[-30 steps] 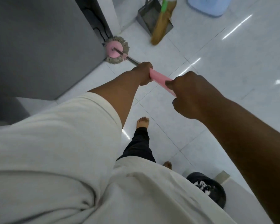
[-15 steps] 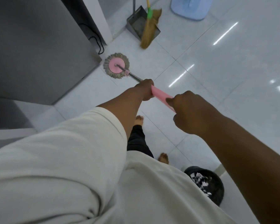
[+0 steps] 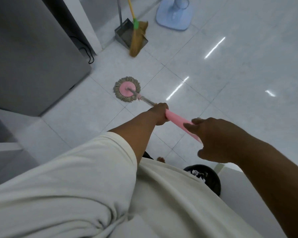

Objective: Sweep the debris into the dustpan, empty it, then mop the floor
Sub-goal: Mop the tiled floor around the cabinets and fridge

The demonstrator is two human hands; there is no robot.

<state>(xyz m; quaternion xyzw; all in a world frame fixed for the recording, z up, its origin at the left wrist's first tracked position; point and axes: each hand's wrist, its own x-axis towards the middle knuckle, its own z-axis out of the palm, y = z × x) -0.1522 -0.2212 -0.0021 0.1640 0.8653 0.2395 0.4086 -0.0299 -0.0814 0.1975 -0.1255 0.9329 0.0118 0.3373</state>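
- You are gripping the mop's pink handle [image 3: 178, 121] with your left hand [image 3: 160, 113], fingers wrapped tight where the pink sleeve meets the metal shaft.
- Your right hand [image 3: 217, 140] is lying over the top end of that handle. It is blurred, so I cannot tell whether its fingers are closing round the handle or only resting on it.
- The mop head [image 3: 126, 91] is sitting flat on the white tiled floor [image 3: 230, 74], near the corner of the grey appliance [image 3: 33, 54] and well short of the wall.
- The broom [image 3: 138, 40] and the dustpan [image 3: 123, 34] are standing together against the far wall, just beside the pale blue fan base [image 3: 175, 16], with neither hand on them.
- The black bin [image 3: 212, 179] by your feet is holding crumpled rubbish.
- Judgement: the sweeping and emptying are looking finished, since both tools are parked and I am seeing no loose debris on the tiles in view.
- Judgement: you are now working through the mopping, the last step.
- The tiles are shining under the lights, but I cannot tell wet from dry, so the share still to be mopped is remaining unconfirmed.
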